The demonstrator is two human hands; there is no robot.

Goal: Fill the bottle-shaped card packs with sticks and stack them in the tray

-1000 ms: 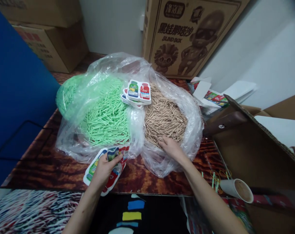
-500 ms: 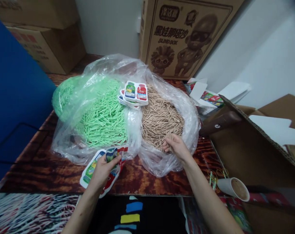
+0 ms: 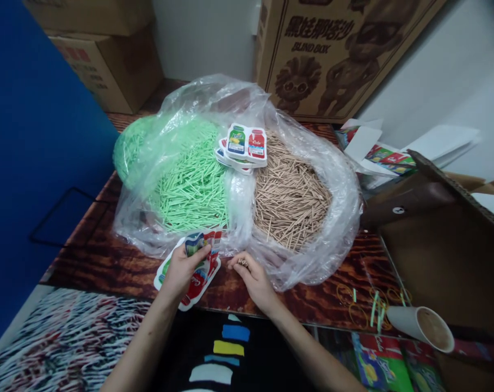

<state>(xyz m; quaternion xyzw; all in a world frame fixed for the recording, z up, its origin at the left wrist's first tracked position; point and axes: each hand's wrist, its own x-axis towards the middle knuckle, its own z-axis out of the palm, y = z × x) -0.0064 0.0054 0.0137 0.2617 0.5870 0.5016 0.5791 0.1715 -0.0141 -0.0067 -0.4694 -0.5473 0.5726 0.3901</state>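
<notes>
My left hand (image 3: 182,273) is closed round a shaped printed card (image 3: 198,282) with green and red jar pictures, and a small printed pouch (image 3: 212,239) pressed against it. Close by on its right, my right hand (image 3: 255,282) pinches a small bunch of brown sticks (image 3: 242,262), their ends showing. Beyond the hands lie two heaps in clear plastic bags (image 3: 241,201): light green sticks (image 3: 193,190) on the left and loose brown sticks (image 3: 291,201) on the right. A stack of similar jar-shaped cards (image 3: 247,146) rests between the heaps.
A paper cup (image 3: 406,321) lies on its side at the right, near rubber bands (image 3: 358,316) and a few green sticks. An open carton (image 3: 438,250) stands behind it. Cardboard boxes (image 3: 312,76) line the back. Printed packets (image 3: 380,359) lie below the table edge.
My right hand has left the brown heap and moved left toward my left hand, carrying a bunch of brown sticks. My left hand keeps its card and pouch. The camera view has shifted.
</notes>
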